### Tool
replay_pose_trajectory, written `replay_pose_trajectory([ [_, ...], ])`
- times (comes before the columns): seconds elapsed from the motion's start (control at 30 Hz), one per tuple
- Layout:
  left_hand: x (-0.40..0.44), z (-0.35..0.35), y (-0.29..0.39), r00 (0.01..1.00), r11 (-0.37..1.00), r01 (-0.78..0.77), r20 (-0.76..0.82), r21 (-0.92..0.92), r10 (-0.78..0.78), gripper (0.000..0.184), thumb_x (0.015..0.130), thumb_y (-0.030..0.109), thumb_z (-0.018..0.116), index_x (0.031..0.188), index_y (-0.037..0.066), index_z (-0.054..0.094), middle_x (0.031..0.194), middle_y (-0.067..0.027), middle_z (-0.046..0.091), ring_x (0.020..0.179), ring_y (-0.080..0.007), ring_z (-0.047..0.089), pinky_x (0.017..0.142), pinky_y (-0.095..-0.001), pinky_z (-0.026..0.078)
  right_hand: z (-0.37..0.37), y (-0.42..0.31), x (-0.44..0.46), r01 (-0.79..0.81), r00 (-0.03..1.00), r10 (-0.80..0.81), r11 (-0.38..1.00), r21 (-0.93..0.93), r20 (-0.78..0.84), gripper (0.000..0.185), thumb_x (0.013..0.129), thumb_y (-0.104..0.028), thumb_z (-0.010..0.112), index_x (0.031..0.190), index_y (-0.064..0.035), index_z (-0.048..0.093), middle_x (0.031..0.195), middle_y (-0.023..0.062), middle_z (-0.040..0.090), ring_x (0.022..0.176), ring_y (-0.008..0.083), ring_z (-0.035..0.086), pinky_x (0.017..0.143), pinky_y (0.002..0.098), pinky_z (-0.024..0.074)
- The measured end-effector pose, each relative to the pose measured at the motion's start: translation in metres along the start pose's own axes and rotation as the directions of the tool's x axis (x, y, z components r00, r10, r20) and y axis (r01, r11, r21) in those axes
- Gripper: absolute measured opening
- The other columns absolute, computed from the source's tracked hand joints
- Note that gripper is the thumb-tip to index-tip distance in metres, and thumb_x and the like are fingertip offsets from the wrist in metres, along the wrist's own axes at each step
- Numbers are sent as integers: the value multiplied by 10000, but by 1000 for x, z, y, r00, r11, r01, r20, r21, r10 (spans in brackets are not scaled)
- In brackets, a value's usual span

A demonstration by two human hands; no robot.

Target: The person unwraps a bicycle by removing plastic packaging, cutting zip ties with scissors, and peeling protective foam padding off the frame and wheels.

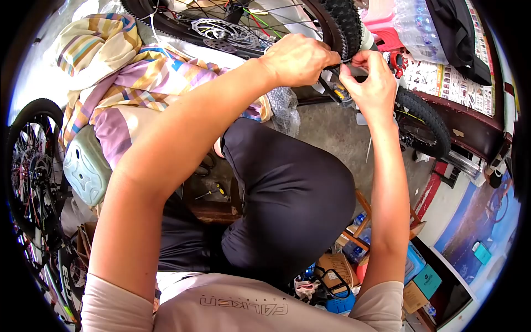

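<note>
My left hand (pixel 301 60) is closed, its knuckles up, beside the knobbly tyre (pixel 338 25) of a bicycle wheel. Just to its right, my right hand (pixel 371 83) has thumb and forefinger bent together in a pinch. The fingertips of both hands meet around a thin dark piece (pixel 344 62) at the tyre's lower end; what it is I cannot make out. Behind my left hand are the wheel's spokes and a silver disc brake rotor (pixel 224 30). A red round part (pixel 395 62) shows right of my right hand.
A striped cloth (pixel 144 83) lies at the left, above a pale green stool (pixel 87 166). A screwdriver (pixel 221 191) lies low by my leg. Newspaper (pixel 453 83) and wrapped bottles (pixel 420 33) are at upper right. Other bicycle wheels (pixel 36 160) stand at the left edge.
</note>
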State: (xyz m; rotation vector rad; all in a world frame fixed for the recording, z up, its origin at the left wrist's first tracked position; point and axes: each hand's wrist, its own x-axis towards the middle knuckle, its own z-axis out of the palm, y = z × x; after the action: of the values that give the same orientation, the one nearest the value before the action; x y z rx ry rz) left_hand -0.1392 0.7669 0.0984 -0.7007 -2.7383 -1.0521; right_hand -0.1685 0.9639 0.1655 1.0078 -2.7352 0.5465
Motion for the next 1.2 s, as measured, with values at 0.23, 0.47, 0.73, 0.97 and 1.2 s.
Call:
replay_pose_trajectory([
  [0.23, -7, 9, 5, 996, 999, -15, -86, 33, 18, 345, 814, 95, 625, 1151, 128, 690, 981, -86, 724, 854, -347, 718, 724, -474, 582, 0, -11, 6, 61, 990, -73, 993, -101, -119, 463, 735, -147, 836, 1106, -49, 576, 1114, 117, 656, 948, 314, 683, 845, 408, 562],
  [0.47, -30, 55, 35, 901, 751, 192, -190, -632, -391, 188, 983, 237, 590, 1024, 98, 710, 852, -129, 724, 769, -327, 715, 658, -473, 539, -3, -10, 5, 5, 998, -4, 1000, 13, -55, 613, 754, -83, 807, 1308, -21, 551, 1147, 164, 643, 1021, 334, 672, 890, 412, 548],
  [0.73, 1, 35, 46, 556, -605, 76, 538, -792, -634, 142, 994, 207, 684, 912, 97, 651, 833, 3, 658, 622, -68, 494, 534, -242, 368, -8, -6, 4, -5, 999, 8, 997, 72, -45, 622, 759, -83, 798, 1312, -41, 515, 1167, 173, 615, 1065, 391, 637, 907, 445, 536],
  [0.97, 16, 45, 39, 623, -725, 34, 582, -688, -523, 108, 974, 160, 554, 889, 97, 571, 762, 34, 523, 618, -71, 458, 556, -232, 390, -14, -13, 3, -24, 999, 26, 996, 88, -24, 628, 752, -85, 779, 1313, -64, 499, 1154, 148, 603, 1057, 371, 636, 880, 460, 541],
  [1.2, 5, 54, 8, 459, -541, 185, 559, -821, -691, 86, 885, 106, 542, 823, 51, 566, 742, -53, 584, 631, -156, 541, 540, -305, 430, -13, -12, 1, -62, 998, 63, 994, 91, -6, 598, 768, -105, 775, 1301, -67, 506, 1152, 151, 595, 1040, 378, 633, 870, 466, 539],
])
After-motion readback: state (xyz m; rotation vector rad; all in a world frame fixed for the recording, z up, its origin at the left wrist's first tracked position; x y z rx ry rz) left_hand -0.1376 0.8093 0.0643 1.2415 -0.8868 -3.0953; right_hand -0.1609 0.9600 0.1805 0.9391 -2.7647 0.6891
